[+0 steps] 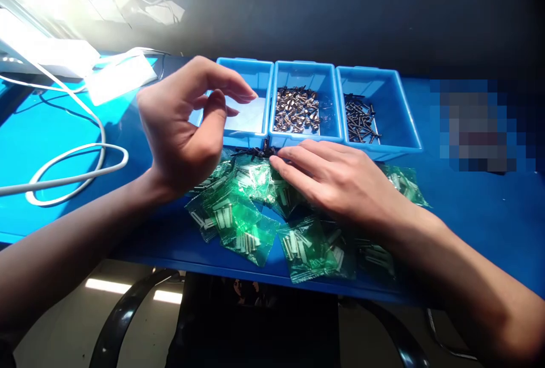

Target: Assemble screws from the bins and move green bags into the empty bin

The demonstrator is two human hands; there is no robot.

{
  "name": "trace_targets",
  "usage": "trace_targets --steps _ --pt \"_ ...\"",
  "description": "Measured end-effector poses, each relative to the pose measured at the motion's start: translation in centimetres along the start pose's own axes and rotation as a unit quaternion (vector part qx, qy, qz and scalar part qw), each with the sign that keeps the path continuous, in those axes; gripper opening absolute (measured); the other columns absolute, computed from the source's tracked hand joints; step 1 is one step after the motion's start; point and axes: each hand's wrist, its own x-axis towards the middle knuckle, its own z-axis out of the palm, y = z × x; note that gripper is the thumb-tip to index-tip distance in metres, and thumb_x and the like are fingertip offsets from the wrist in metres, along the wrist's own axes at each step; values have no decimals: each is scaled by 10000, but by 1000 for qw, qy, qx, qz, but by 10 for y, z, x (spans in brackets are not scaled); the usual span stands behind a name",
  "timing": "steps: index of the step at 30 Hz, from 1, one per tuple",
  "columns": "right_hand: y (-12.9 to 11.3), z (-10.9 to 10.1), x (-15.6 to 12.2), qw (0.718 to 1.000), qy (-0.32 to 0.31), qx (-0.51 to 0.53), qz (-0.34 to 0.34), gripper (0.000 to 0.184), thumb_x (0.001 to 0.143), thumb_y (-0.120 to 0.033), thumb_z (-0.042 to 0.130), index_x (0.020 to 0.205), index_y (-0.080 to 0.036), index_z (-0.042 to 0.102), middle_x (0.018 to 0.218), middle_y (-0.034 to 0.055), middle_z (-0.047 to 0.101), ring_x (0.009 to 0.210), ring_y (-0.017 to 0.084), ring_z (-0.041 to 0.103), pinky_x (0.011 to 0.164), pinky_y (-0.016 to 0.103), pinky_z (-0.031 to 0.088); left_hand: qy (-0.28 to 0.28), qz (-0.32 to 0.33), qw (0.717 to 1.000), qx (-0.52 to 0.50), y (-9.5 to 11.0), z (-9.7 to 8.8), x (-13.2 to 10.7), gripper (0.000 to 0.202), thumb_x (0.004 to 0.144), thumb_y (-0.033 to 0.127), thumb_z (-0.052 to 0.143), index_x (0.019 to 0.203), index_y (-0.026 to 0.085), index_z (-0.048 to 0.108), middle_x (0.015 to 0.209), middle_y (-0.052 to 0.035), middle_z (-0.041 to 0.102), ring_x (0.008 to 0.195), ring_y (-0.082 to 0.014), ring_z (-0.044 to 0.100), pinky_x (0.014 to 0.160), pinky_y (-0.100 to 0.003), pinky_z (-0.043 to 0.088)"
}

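Note:
My left hand [181,124] is raised in front of the left blue bin [244,63], its fingers curved and its thumb apart from them. Nothing shows in the gap between them; the palm is partly hidden. My right hand [340,178] lies palm down with fingers stretched out, its fingertips at a small heap of black screws [258,153] just in front of the bins. Under and around both hands lie several green-tinted clear bags [249,234] holding white plugs and metal screws. Shiny short screws [296,109] fill part of the middle bin, and dark screws [360,121] lie in the right bin.
A white cable [102,146] loops across the blue table [464,214] at the left, near a white box [63,55] and a white paper-like piece [121,78]. A pixelated object [477,126] sits at the far right. Black chair armrests [121,314] show below the table edge.

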Motion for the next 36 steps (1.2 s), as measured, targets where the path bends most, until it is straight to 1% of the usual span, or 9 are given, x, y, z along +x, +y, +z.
trace_targets --steps 2,5,9,14,20,24,27,31,36 --pt "0 0 0 1000 10 6 -8 360 933 -87 458 1283 -75 543 1234 140 633 1021 238 626 753 349 540 25 -7 999 -37 -3 4 1 247 890 15 431 946 133 640 912 41 670 843 -43 633 723 -185 602" --pt "-1 0 1 1000 -15 -1 -21 431 930 -63 433 1359 -84 473 1340 142 567 1075 248 606 788 360 539 33 38 997 -54 -8 12 1 248 790 -7 533 887 173 674 845 24 686 766 -72 651 653 -215 591" --pt "-2 1 2 999 -35 -13 -11 360 943 -112 432 1286 -113 544 1132 99 666 922 219 618 728 345 522 8 71 997 -37 -10 16 -1 301 725 -9 559 879 217 683 837 23 698 738 -104 646 634 -254 570" --pt "0 -1 2 999 -15 -44 -1 284 930 -110 454 1161 -117 618 920 59 679 763 167 575 620 298 469 -5 93 996 1 -7 12 -3 291 773 58 548 904 290 665 873 31 694 721 -130 620 643 -327 536" --pt "0 -8 3 998 59 -32 7 229 916 -124 510 1100 -91 643 972 95 694 809 171 623 598 290 479 -7 103 995 13 -7 11 -3 246 776 58 561 903 243 662 886 9 697 762 -138 633 657 -329 528" --pt "-5 -14 8 984 106 58 132 180 942 -198 525 1036 -159 674 945 42 709 701 92 621 554 231 469 -13 123 992 24 -6 9 -3 222 782 71 564 918 221 654 907 -6 699 813 -148 644 714 -330 549" --pt "-8 -16 8 960 151 126 201 144 934 -217 554 1012 -183 671 963 24 702 766 100 652 620 246 520 -16 165 985 42 -4 9 -2 167 795 85 561 894 184 653 879 -21 700 808 -150 644 698 -321 540" --pt "-7 -14 5 950 199 163 176 224 877 -135 621 1098 -168 644 989 34 707 892 128 665 736 280 552 -12 184 981 58 -5 10 -2 156 841 111 524 887 179 658 874 -29 702 815 -145 645 709 -310 531" --pt "-7 -11 1 924 232 248 176 374 866 -87 611 1212 -230 622 887 -7 692 785 108 649 664 264 552 1 222 971 83 -8 11 -1 116 818 124 560 872 171 651 856 -34 703 785 -148 645 674 -300 529"
